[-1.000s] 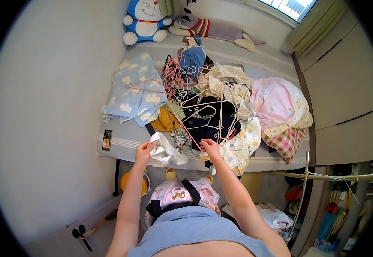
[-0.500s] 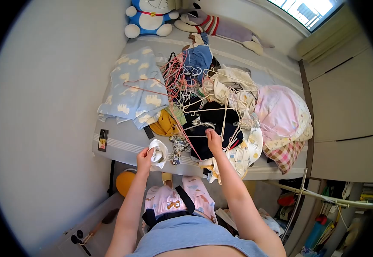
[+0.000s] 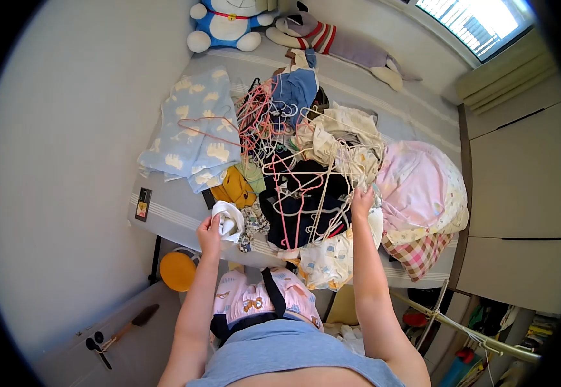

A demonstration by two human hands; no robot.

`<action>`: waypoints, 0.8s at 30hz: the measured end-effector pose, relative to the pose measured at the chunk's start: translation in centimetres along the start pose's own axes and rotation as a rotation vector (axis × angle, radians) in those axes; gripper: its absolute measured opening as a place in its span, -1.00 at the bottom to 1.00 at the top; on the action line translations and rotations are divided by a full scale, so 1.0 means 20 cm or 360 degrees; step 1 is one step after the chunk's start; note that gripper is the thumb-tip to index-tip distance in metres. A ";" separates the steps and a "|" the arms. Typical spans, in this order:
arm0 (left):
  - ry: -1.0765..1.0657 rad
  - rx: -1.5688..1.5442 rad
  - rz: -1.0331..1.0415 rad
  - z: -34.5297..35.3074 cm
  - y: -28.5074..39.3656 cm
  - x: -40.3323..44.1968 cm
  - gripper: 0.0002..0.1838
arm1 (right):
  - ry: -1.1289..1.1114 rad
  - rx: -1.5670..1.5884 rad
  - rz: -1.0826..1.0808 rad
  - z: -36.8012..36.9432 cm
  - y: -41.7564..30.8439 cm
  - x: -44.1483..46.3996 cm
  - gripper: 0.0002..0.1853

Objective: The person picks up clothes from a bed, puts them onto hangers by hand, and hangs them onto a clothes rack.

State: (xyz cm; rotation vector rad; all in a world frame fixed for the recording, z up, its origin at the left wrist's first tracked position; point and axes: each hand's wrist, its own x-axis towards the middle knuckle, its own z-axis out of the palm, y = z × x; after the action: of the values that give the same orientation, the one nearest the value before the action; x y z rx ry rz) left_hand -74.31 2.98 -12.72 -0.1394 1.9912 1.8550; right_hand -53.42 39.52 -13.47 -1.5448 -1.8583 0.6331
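My left hand (image 3: 209,233) is closed on a bunched white cloth (image 3: 228,222) at the bed's front edge. Beside that cloth lie a mustard garment (image 3: 234,188) and a small patterned fabric piece (image 3: 255,220). My right hand (image 3: 361,201) is closed at the right side of the clothes pile, against a pale garment (image 3: 360,160); what its fingers hold is hidden. Left of it, white and pink hangers (image 3: 301,187) lie over dark clothes (image 3: 270,209). A pale printed garment (image 3: 327,261) hangs over the front edge below.
A tangle of pink hangers (image 3: 258,122) lies mid-bed, between a light-blue blanket (image 3: 193,151) and a pink bedding bundle (image 3: 415,174). A phone (image 3: 143,204) rests at the left edge. Plush toys (image 3: 229,29) sit at the back. A metal rail (image 3: 467,332) stands at lower right.
My right hand has moved right, from the hangers over the dark clothes to the pale garment. White and pink hangers now lie lower on the dark clothes. My left hand still holds the white cloth.
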 end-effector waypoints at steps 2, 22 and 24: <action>0.0019 -0.0019 0.0003 0.01 -0.01 -0.01 -0.78 | -0.0244 -0.0111 0.0082 0.09 0.16 -0.04 -0.34; -0.0005 0.0048 -0.0077 -0.02 0.05 -0.13 -0.85 | -0.0982 0.0793 0.0719 0.30 0.32 -0.73 -0.70; -0.0060 0.0018 -0.0127 0.01 0.06 -0.13 -0.86 | -0.1011 0.1105 0.0846 0.22 0.16 -0.74 -0.69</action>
State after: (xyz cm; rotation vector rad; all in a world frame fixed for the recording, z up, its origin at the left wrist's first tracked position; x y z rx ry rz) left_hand -72.25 2.74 -10.66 -0.1769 1.9421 1.7832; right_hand -52.83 25.71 -21.21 -1.4166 -1.3283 1.9576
